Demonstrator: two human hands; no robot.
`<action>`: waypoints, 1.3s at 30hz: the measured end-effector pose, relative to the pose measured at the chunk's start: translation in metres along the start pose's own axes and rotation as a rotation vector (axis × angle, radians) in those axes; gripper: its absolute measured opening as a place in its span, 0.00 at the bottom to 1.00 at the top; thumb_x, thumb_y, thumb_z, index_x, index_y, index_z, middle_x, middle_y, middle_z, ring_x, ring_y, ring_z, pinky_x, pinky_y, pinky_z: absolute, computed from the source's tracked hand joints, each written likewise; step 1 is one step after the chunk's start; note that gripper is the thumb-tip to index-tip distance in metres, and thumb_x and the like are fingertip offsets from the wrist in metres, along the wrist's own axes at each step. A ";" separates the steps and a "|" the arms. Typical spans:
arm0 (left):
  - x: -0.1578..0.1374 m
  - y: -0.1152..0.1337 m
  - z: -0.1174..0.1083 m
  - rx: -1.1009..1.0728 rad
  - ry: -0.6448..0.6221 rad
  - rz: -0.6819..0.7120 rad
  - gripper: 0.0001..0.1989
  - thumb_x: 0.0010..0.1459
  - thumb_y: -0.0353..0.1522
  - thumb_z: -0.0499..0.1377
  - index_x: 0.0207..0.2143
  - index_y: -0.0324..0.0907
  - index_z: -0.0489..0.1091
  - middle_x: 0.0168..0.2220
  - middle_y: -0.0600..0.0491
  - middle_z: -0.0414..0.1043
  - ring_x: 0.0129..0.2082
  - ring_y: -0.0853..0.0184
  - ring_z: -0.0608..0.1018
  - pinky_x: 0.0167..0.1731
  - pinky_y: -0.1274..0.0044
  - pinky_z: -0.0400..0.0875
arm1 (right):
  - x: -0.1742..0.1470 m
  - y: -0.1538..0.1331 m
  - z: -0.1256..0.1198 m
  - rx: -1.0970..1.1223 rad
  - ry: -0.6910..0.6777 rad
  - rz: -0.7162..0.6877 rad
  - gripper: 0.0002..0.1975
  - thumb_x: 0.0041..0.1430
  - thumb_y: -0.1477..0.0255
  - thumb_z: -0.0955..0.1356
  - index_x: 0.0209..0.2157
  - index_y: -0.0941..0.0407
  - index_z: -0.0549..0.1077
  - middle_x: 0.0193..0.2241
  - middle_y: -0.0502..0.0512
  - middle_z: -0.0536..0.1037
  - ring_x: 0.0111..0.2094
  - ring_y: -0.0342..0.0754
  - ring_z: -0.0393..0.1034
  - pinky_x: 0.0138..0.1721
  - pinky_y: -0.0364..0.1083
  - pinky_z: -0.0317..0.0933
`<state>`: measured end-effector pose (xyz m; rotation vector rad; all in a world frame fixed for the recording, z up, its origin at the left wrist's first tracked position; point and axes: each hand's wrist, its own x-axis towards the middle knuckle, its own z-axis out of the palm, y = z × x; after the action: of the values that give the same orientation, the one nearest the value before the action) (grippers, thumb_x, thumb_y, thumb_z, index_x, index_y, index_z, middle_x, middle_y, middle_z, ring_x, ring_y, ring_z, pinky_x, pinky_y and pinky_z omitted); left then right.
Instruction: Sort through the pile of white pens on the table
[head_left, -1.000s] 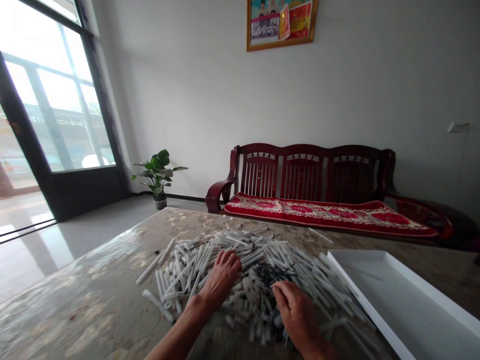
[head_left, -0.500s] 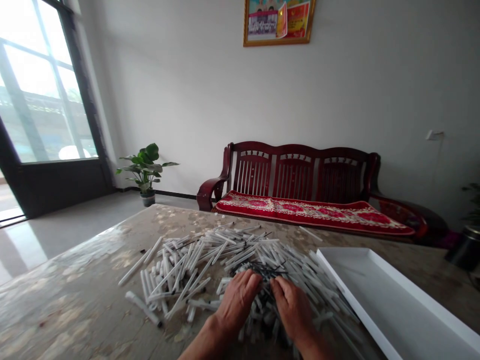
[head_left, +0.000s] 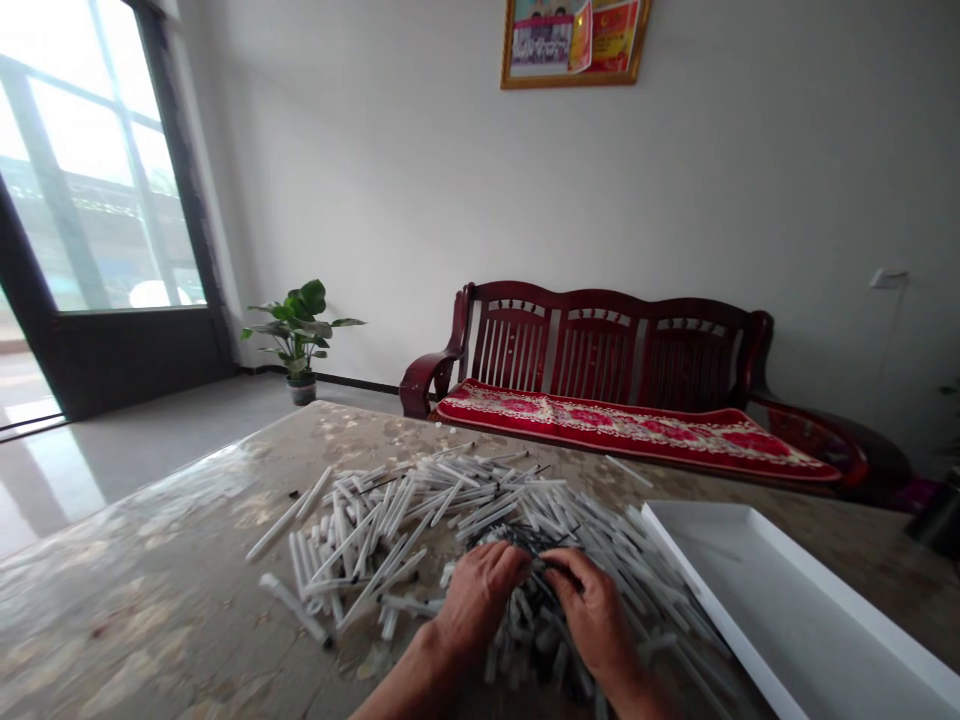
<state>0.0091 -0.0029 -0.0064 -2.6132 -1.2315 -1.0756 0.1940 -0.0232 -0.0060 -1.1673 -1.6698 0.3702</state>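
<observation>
My left hand (head_left: 486, 590) and my right hand (head_left: 592, 598) are close together over a heap of pen parts on the table. Both have their fingers closed, the fingertips nearly meeting; a small dark piece seems to sit between them, too small to name. Translucent white pen tubes (head_left: 390, 520), some with black ends, lie piled in front and to the left. Thin black sticks like refills (head_left: 517, 535) stick out just beyond my fingers. Below my hands are short clear and black pieces (head_left: 536, 630), partly hidden and blurred.
A shallow white tray (head_left: 716, 605) stands on the patterned table (head_left: 150, 600) to the right of the heap. Past the table are a dark red wooden bench (head_left: 592, 350) with a red cover and a potted plant (head_left: 300, 330). A glass door (head_left: 97, 180) is at left.
My right hand's fingers have turned and bent more, its thumb now further from view of the heap's black sticks. The left hand has barely moved. The whole view has shifted slightly.
</observation>
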 end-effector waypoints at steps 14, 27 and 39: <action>0.003 0.003 0.001 0.069 0.093 0.048 0.06 0.66 0.35 0.57 0.35 0.45 0.70 0.28 0.56 0.76 0.28 0.65 0.77 0.29 0.75 0.65 | 0.000 0.002 0.000 0.002 -0.012 0.041 0.17 0.64 0.57 0.65 0.41 0.54 0.79 0.37 0.56 0.82 0.38 0.51 0.77 0.42 0.44 0.69; 0.005 0.005 -0.001 0.073 0.125 0.087 0.04 0.64 0.32 0.58 0.34 0.44 0.69 0.27 0.56 0.75 0.26 0.65 0.77 0.28 0.76 0.64 | 0.001 0.004 -0.001 -0.111 0.036 -0.062 0.17 0.67 0.59 0.63 0.33 0.53 0.79 0.30 0.53 0.81 0.33 0.49 0.76 0.37 0.43 0.67; 0.008 0.007 -0.018 -0.079 -0.057 -0.026 0.04 0.63 0.29 0.58 0.36 0.44 0.73 0.30 0.55 0.78 0.27 0.67 0.79 0.27 0.80 0.63 | 0.001 0.003 -0.003 -0.030 0.055 -0.179 0.08 0.65 0.68 0.66 0.39 0.52 0.78 0.33 0.53 0.81 0.36 0.48 0.76 0.40 0.42 0.69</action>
<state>0.0070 -0.0087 0.0138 -2.7116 -1.2637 -1.0829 0.1981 -0.0219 -0.0057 -1.0315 -1.7216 0.1997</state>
